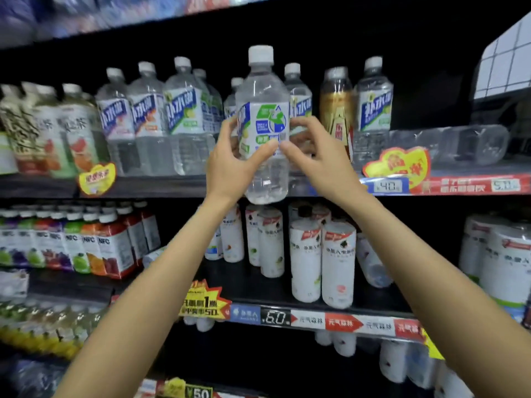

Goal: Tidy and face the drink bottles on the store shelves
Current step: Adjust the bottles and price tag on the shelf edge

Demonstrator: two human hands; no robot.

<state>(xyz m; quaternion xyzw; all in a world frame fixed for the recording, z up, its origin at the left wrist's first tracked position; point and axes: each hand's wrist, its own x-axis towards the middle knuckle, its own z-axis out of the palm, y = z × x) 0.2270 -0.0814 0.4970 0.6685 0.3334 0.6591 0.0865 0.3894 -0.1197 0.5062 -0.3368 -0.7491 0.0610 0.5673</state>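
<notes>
A clear water bottle (263, 90) with a white cap and a blue, green and white label hangs in front of the upper shelf, upright, its label's back side turned toward me. My left hand (230, 165) grips it from the left at label height. My right hand (310, 156) grips it from the right, thumb on the label's lower edge. Similar clear bottles (149, 116) stand in a row on the same shelf to the left, and one (372, 107) stands to the right, beside a gold-labelled bottle (336, 107).
Tea bottles (46, 130) fill the upper shelf's far left. A clear bottle (459, 145) lies on its side at the right. The upper shelf edge (161, 186) carries price tags. Below stand white-sleeved bottles (321, 259) and NFC juice bottles (94, 245).
</notes>
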